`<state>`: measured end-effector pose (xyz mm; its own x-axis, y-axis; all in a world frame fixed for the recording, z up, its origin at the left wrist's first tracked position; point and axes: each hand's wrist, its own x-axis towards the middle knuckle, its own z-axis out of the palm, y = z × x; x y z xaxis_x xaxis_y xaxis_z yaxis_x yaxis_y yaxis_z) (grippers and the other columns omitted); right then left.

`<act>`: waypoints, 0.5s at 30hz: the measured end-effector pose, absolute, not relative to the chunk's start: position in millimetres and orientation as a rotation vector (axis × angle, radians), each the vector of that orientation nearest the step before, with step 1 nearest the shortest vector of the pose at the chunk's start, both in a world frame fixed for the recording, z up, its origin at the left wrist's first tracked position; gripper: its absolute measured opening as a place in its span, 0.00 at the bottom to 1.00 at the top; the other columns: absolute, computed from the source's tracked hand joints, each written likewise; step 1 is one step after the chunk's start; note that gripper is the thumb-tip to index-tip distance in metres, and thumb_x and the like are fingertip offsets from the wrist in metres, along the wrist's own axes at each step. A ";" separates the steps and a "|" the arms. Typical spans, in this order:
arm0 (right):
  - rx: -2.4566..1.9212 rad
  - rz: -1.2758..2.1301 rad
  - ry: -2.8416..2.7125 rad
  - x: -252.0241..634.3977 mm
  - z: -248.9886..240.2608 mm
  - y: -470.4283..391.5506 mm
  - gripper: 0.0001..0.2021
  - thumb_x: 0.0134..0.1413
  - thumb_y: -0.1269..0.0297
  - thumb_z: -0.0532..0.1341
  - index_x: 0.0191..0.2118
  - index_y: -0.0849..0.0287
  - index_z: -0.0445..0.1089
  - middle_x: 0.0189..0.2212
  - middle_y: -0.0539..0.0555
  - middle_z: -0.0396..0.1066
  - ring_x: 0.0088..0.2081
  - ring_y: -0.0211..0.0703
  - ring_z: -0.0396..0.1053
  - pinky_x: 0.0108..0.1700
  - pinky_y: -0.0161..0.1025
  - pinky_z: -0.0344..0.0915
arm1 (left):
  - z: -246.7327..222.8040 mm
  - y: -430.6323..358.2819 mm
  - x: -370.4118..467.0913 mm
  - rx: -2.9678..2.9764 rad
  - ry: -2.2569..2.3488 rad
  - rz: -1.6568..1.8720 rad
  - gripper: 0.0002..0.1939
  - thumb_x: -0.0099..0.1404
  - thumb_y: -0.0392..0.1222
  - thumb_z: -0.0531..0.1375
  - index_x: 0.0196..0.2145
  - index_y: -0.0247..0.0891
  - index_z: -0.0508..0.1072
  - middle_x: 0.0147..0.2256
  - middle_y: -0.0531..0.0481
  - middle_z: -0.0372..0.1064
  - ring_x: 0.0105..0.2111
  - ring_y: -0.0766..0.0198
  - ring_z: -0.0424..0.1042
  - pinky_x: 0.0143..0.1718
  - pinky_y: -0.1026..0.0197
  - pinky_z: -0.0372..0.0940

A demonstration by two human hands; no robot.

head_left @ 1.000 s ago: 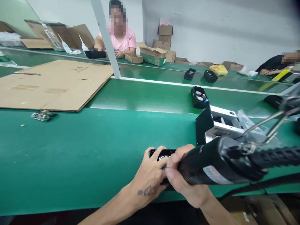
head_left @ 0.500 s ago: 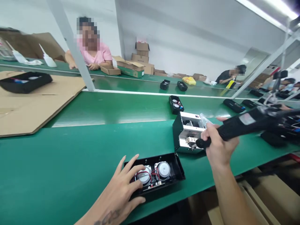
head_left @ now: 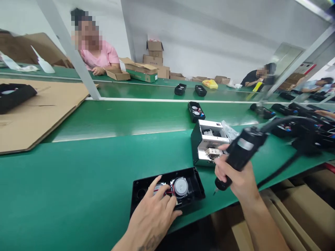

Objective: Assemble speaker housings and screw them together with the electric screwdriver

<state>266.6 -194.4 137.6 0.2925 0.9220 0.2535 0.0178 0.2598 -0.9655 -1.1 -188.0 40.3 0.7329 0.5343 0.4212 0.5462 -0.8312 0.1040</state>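
Observation:
An open black speaker housing [head_left: 192, 181] with two round speaker drivers and red wires lies on the green belt near the front edge. My left hand [head_left: 154, 214] rests on its left part, fingers spread over one driver. My right hand [head_left: 237, 176] grips a black electric screwdriver [head_left: 239, 153] with a thick cable, its tip pointing down just right of the housing. Right behind the screwdriver stands a black and silver screw feeder box [head_left: 206, 141].
A flat cardboard sheet [head_left: 44, 111] lies at the left, with a black housing [head_left: 13, 96] on it. More black housings [head_left: 196, 111] sit farther along the belt and at the right. A person in pink sits across the far belt; cardboard boxes [head_left: 141, 71] lie beside them.
My right hand has brought the screwdriver down from beside the feeder box toward the housing's right end. My left hand slid over the left driver. The view has shifted slightly.

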 end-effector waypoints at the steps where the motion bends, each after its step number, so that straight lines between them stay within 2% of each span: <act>1: -1.073 0.813 -1.065 261.9 139.7 -204.3 0.15 0.66 0.64 0.70 0.54 0.51 0.70 0.20 0.40 0.64 0.17 0.34 0.61 0.23 0.35 0.60 | 37.5 -189.3 -1.3 -2.886 -0.890 -0.718 0.15 0.73 0.52 0.69 0.37 0.39 0.74 0.30 0.54 0.77 0.46 0.52 0.80 0.71 0.35 0.59; 3: -0.939 0.783 -1.020 250.3 144.6 -219.6 0.13 0.69 0.67 0.67 0.55 0.50 0.69 0.21 0.40 0.63 0.18 0.33 0.60 0.22 0.34 0.60 | 34.5 -191.1 -1.3 -2.868 -0.872 -0.757 0.13 0.77 0.49 0.63 0.36 0.39 0.74 0.29 0.54 0.75 0.43 0.55 0.79 0.70 0.37 0.59; 7: -0.759 0.782 -1.009 221.3 146.8 -229.9 0.13 0.72 0.69 0.63 0.57 0.48 0.69 0.22 0.40 0.62 0.19 0.33 0.59 0.23 0.33 0.61 | 35.9 -191.1 -0.2 -2.858 -0.866 -0.790 0.16 0.82 0.46 0.55 0.35 0.39 0.72 0.29 0.54 0.73 0.41 0.57 0.78 0.67 0.40 0.62; 15: -0.720 0.888 -1.049 193.1 125.1 -221.8 0.14 0.73 0.69 0.62 0.58 0.45 0.68 0.24 0.40 0.62 0.20 0.32 0.61 0.24 0.31 0.63 | 47.4 -190.6 0.7 -2.909 -0.892 -0.792 0.13 0.82 0.44 0.55 0.37 0.41 0.71 0.31 0.55 0.74 0.42 0.57 0.77 0.67 0.43 0.64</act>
